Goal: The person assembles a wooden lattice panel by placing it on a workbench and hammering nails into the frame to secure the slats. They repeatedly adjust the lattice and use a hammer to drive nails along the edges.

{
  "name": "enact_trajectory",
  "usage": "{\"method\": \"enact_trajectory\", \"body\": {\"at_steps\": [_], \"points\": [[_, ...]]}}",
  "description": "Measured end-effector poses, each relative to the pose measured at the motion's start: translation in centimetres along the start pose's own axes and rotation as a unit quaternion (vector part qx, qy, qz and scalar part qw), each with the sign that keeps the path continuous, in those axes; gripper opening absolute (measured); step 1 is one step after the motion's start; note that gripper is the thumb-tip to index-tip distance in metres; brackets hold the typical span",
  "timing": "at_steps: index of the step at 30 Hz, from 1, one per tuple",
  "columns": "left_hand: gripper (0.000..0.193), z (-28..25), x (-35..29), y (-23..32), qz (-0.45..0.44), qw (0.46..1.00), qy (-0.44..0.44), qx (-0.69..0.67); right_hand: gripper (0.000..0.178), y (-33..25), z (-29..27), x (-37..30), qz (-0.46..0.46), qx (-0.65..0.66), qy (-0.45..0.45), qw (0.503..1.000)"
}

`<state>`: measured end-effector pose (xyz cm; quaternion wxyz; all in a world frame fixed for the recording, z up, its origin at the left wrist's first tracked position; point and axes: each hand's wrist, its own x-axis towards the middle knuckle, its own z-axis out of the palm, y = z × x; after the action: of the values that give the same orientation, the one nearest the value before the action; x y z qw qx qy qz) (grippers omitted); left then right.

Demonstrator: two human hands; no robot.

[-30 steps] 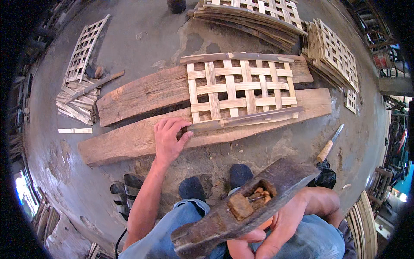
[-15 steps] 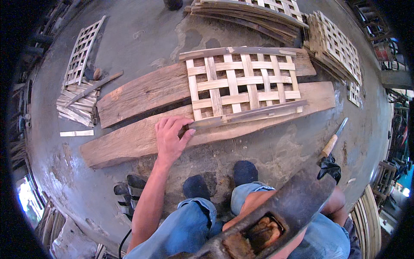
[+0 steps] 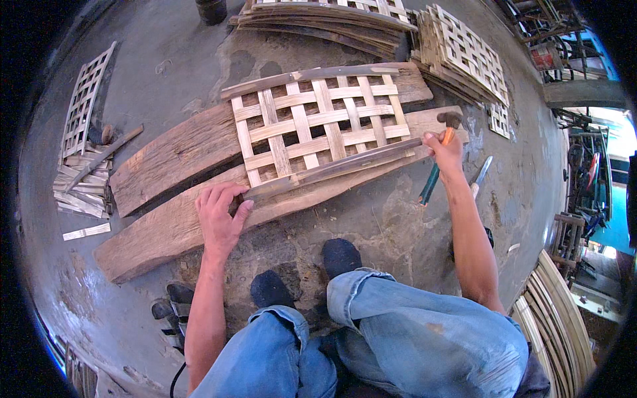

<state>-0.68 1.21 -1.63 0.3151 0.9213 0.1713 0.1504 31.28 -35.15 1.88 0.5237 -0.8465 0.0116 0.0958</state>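
Note:
A woven bamboo-strip panel (image 3: pixel 322 123) lies across two rough wooden planks (image 3: pixel 156 232), with a dark split strip (image 3: pixel 345 162) along its near edge. At that strip's left end, my left hand (image 3: pixel 222 215) is closed with thumb and fingers around the corner. My right hand (image 3: pixel 446 156) is at the right end of the same strip, its fingers touching it. That hand also grips a hammer (image 3: pixel 430 186) around its orange and green handle. The hammer's dark head (image 3: pixel 450 119) sticks up above the fingers over the near plank.
Stacked woven panels (image 3: pixel 464 56) stand at the far right, more panels (image 3: pixel 325 23) at the back. Short strips (image 3: pixel 83 189) and another panel (image 3: pixel 87 99) lie at left. A knife (image 3: pixel 484 169) rests beyond my right forearm. Long curved strips (image 3: pixel 557 325) are at lower right.
The hammer, large and close to the camera before, is now down by the panel's right end with my right hand. My left hand keeps its hold. The whole view has shifted.

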Motion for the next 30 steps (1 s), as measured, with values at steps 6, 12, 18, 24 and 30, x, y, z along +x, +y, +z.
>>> {"method": "enact_trajectory", "body": {"at_steps": [6, 12, 18, 24, 30], "points": [[0.028, -0.2, -0.6, -0.9, -0.007, 1.0, 0.004, -0.004, 0.029, 2.9, 0.8, -0.6, 0.045, 0.035, -0.018, 0.998], [0.029, -0.2, -0.4, -0.5, -0.007, 1.0, 0.007, -0.003, 0.03, 2.9, 0.6, -0.3, 0.057, 0.035, 0.001, 0.998], [0.027, -0.4, -0.5, -0.4, -0.004, 1.0, 0.013, 0.002, 0.03, 2.9, 0.5, -0.9, 0.061, 0.055, -0.002, 0.997], [0.027, -0.8, -0.5, -0.2, -0.008, 1.0, 0.012, 0.009, 0.029, 2.0, 0.9, -1.3, 0.059, 0.024, -0.017, 0.998], [0.026, -0.5, -0.4, -0.4, -0.006, 1.0, 0.013, 0.001, 0.029, 3.0, 0.5, -0.9, 0.05, 0.04, -0.002, 0.998]]}}
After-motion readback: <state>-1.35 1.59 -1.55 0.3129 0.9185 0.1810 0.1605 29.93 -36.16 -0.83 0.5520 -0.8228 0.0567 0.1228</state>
